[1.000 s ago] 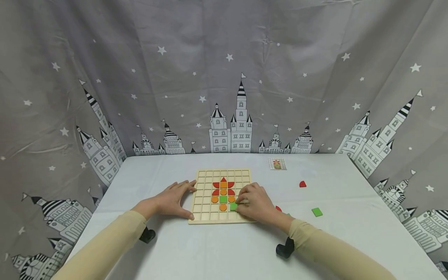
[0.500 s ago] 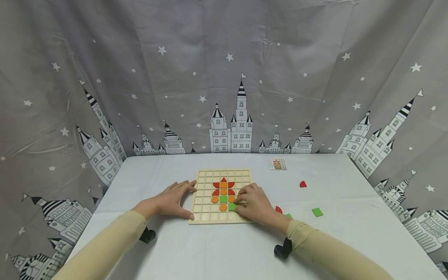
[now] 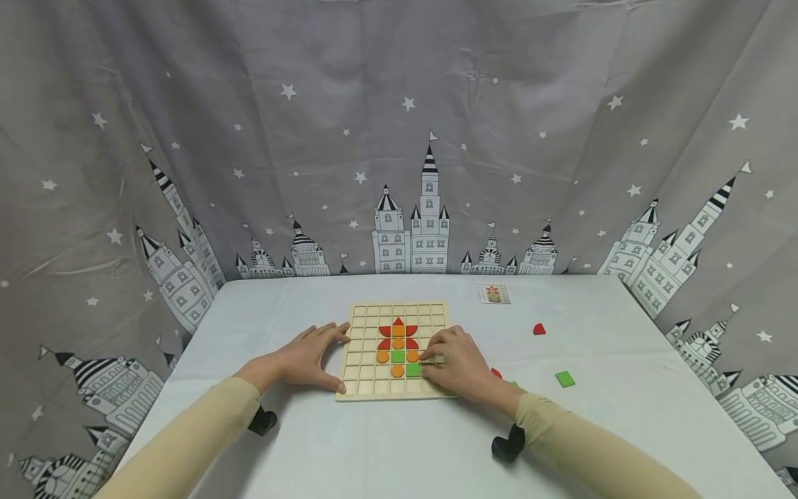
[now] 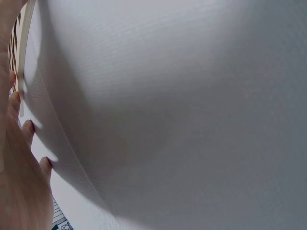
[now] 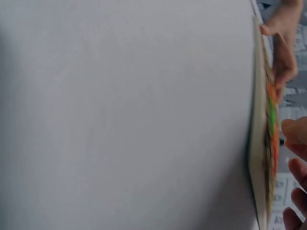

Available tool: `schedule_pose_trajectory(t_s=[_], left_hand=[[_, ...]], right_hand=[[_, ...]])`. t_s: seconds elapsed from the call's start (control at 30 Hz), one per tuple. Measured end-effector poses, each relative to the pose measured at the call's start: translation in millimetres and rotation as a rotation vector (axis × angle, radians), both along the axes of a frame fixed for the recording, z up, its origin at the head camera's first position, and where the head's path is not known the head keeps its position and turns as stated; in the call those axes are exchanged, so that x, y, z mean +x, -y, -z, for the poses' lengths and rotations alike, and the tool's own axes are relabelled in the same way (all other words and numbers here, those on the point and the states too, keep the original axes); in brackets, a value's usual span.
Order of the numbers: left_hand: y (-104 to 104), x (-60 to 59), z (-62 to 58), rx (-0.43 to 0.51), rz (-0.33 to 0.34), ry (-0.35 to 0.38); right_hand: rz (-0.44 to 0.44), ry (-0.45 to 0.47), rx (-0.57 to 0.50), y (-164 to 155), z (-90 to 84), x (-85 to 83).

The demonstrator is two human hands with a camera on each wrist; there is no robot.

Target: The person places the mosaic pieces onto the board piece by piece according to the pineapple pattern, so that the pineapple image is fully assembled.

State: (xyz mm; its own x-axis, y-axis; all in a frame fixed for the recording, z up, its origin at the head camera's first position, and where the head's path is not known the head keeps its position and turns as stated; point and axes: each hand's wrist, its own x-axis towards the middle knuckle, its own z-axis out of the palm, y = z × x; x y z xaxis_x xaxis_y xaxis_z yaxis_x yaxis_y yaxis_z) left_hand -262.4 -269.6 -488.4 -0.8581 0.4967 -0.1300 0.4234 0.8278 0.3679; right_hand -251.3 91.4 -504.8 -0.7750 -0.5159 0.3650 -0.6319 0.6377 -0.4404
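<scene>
A wooden grid board [image 3: 368,388] lies in the head view with a figure of orange, red and green tiles in its cells. My left hand [image 3: 305,358] rests at its left side, fingers spread, thumb at the near corner and fingertips at the upper edge. My right hand [image 3: 458,364] is over the board's right part, fingers loosely bent. Its fingertips are just right of a green square tile [image 3: 413,370], which sits in a cell beside an orange round tile [image 3: 397,371]. In the right wrist view no tile shows at the fingertips [image 5: 293,132].
Right of the board lie a red quarter-round tile [image 3: 539,329] and a green square tile [image 3: 564,379]. Another red piece [image 3: 496,373] and a green piece [image 3: 514,384] are partly hidden by the right wrist. A small pattern card [image 3: 494,294] lies at the back of the white table [image 3: 361,450].
The green square tile has shifted slightly left into its cell beside the orange round. My right hand followed it left, then drew back slightly right from it. The left hand stays still.
</scene>
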Motion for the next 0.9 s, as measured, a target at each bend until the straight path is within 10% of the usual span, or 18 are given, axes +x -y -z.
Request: schedule_pose_trajectory(t_s=[0.3, 0.6, 0.9], left_hand=[[-0.1, 0.1, 2.8, 0.003, 0.001, 0.003], [-0.6, 1.0, -0.2, -0.002, -0.001, 0.000], [1.0, -0.7, 1.6, 0.001, -0.004, -0.003]], right_hand=[[0.181, 0.133, -0.013, -81.2, -16.8, 0.1], [0.381, 0.124, 0.035, -185.2, -8.3, 21.7], [0.503, 0.084, 0.119, -224.6, 2.7, 43.6]])
